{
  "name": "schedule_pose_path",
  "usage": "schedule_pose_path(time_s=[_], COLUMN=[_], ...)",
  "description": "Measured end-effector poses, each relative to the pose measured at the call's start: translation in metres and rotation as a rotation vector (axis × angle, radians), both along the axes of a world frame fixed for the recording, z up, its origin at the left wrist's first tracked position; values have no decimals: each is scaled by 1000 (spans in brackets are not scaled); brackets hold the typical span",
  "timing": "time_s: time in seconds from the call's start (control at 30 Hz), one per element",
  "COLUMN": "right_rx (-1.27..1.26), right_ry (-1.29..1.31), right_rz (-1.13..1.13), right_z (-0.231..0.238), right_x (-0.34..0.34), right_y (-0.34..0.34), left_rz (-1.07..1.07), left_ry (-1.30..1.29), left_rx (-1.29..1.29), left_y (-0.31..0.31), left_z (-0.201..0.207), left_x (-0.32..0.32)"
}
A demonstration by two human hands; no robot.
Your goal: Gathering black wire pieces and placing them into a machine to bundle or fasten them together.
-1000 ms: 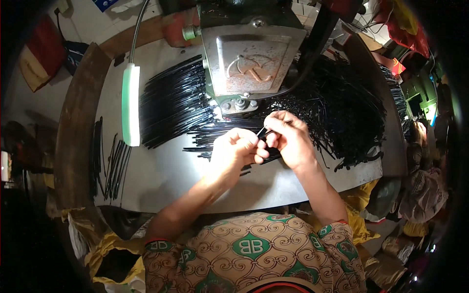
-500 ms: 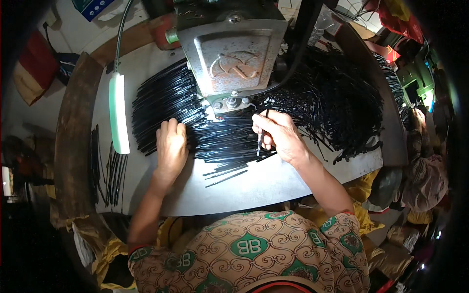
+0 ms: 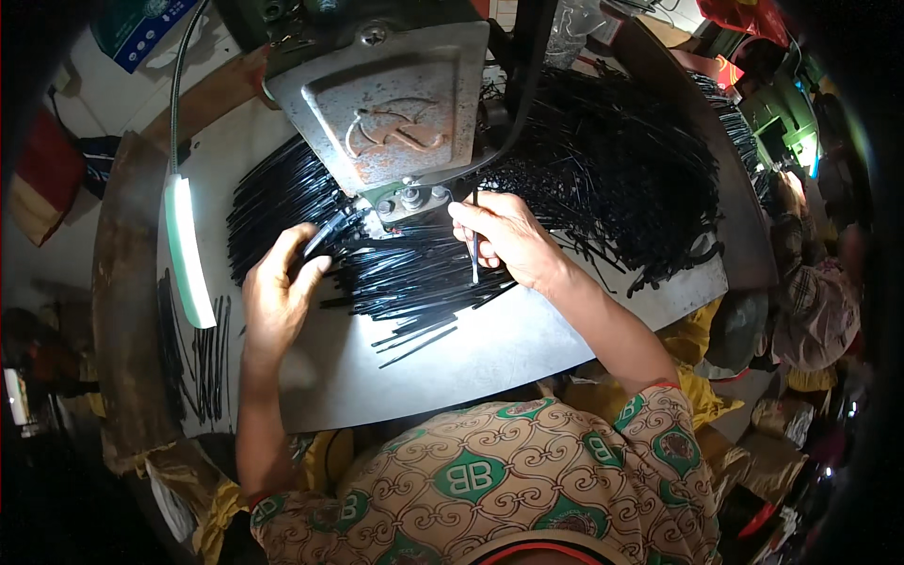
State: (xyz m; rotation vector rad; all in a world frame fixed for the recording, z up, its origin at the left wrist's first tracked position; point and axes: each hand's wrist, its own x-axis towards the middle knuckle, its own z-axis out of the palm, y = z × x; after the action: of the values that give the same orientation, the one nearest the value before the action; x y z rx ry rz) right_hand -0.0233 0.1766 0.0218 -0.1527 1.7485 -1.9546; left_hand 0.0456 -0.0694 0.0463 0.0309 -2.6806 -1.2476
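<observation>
My left hand [image 3: 275,287] is beside the machine head's lower left, its thumb and fingers closed round a small bunch of shiny black strips [image 3: 327,232]. My right hand [image 3: 513,235] is just right of the machine's lower end. Its fingers pinch a thin dark rod [image 3: 475,266] with a pale end, held nearly upright; its exact kind cannot be made out. Between the hands, many slim black strips [image 3: 405,278] lie side by side on the pale metal worktop [image 3: 414,381]. Above them hangs a worn grey machine head [image 3: 395,118] with bolts at its bottom.
A lit lamp [image 3: 191,250] on a bendy neck stands at the left. Several loose black strips [image 3: 213,363] lie below it. A big tangled black heap [image 3: 640,179] covers the right side. Wooden rims [image 3: 127,311] edge the worktop. Another person's sleeve [image 3: 819,320] shows far right.
My left hand has moved left and turned, opening a gap from the strip row, with a bunch now between its fingers. My right hand still pinches the rod. The whole view has shifted slightly.
</observation>
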Motion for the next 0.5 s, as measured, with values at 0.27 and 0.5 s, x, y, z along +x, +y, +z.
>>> schedule_pose_path(time_s=[0.27, 0.5], right_rx=[-42, -64], right_ry=[-23, -89], right_rz=[36, 87], right_z=[3, -2], right_x=[-4, -13], right_y=[-13, -16], left_rz=[-76, -64], left_ry=[391, 306], left_rx=[-431, -362], left_y=[30, 42], left_z=[-19, -31], left_x=[-17, -24])
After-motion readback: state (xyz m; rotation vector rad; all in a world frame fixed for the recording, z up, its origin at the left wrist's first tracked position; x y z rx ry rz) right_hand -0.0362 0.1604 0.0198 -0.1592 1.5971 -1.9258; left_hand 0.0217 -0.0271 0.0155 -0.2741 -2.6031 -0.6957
